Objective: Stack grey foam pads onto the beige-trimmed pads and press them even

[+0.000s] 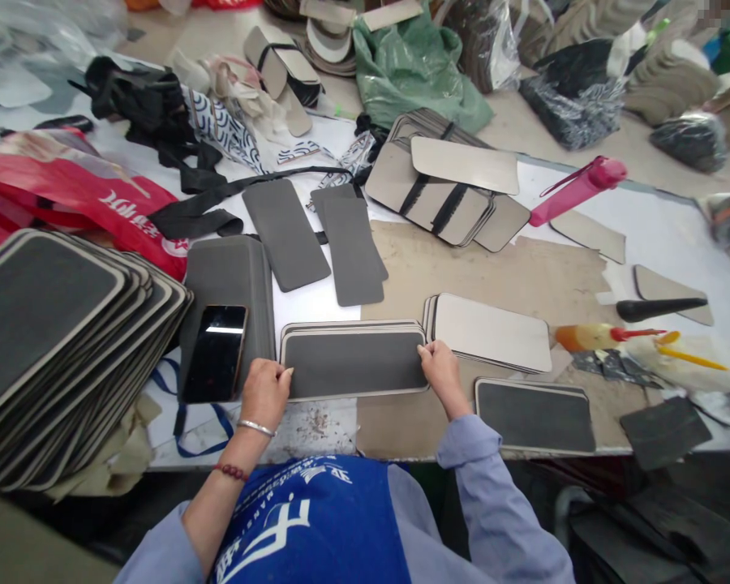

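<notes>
In front of me lies a small stack of rectangular panels, the top one a dark grey panel (353,361) with a pale beige border. My left hand (266,392) pinches that panel's left end between thumb and bent fingers. At the opposite end, my right hand (441,369) grips the right edge the same way. A stack of beige panels (491,331) sits just beyond my right hand. Nearer the table edge on that side is another grey panel stack (535,415). A black phone (216,353) rests on grey sheets (225,272) by my left hand.
A tall leaning pile of bordered panels (49,324) fills the left side. Loose grey strips (285,235) and a strapped beige bundle (438,195) lie farther back. To the right are a pink bottle (577,191), a yellowish glue bottle (584,337) and a black-handled tool (660,309).
</notes>
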The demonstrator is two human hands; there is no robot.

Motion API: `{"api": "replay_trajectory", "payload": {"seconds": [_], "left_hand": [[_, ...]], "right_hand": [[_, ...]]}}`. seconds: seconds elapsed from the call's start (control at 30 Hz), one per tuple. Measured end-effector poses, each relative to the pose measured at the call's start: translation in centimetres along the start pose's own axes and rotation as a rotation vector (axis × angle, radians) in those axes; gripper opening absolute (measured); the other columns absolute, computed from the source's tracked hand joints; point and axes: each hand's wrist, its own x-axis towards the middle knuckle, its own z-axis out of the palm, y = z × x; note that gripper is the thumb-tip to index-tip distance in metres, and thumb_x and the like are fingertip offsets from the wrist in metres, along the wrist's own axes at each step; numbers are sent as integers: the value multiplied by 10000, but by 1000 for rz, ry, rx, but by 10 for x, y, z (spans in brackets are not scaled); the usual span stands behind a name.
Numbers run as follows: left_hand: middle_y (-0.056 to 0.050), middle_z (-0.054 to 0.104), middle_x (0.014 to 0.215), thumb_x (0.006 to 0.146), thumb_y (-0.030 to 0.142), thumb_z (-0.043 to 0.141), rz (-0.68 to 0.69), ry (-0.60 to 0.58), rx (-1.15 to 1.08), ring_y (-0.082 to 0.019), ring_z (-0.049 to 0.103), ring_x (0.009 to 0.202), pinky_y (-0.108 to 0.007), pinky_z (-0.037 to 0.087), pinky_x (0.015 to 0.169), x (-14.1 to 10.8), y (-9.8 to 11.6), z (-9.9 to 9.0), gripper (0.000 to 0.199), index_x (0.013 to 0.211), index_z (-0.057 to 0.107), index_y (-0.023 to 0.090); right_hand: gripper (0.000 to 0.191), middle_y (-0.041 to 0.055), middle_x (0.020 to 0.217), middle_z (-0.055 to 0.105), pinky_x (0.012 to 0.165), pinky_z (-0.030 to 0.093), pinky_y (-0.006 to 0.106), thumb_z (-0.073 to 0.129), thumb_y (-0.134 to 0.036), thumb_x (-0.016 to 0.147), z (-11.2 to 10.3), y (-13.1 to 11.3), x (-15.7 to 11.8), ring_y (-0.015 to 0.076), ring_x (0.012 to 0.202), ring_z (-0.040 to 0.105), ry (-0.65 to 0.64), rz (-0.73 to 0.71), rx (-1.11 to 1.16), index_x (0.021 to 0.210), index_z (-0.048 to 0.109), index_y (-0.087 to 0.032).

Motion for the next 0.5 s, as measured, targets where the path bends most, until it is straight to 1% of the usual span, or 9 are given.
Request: {"api": "replay_trajectory", "payload": {"seconds": [0.2, 0.5], "left_hand": [[-35, 463, 667, 724, 235, 523, -11, -5, 8, -210, 535, 754, -334, 457, 771, 0, 0, 1, 209, 542, 422, 224], [-21, 444, 646, 710, 223, 545, -21, 12, -21, -203, 524, 716, -336, 454, 748, 0, 1, 2, 215, 532, 426, 217]], "right_hand": [[183, 22, 652, 551, 615, 312, 276, 511, -313, 803, -3, -1, -1, 182, 647, 497, -18, 7, -1, 653, 465, -218], [172, 30, 673, 561, 628, 321, 271, 501, -283, 793, -3, -1, 0, 177, 659, 503, -31, -6, -24, 640, 467, -213]]}}
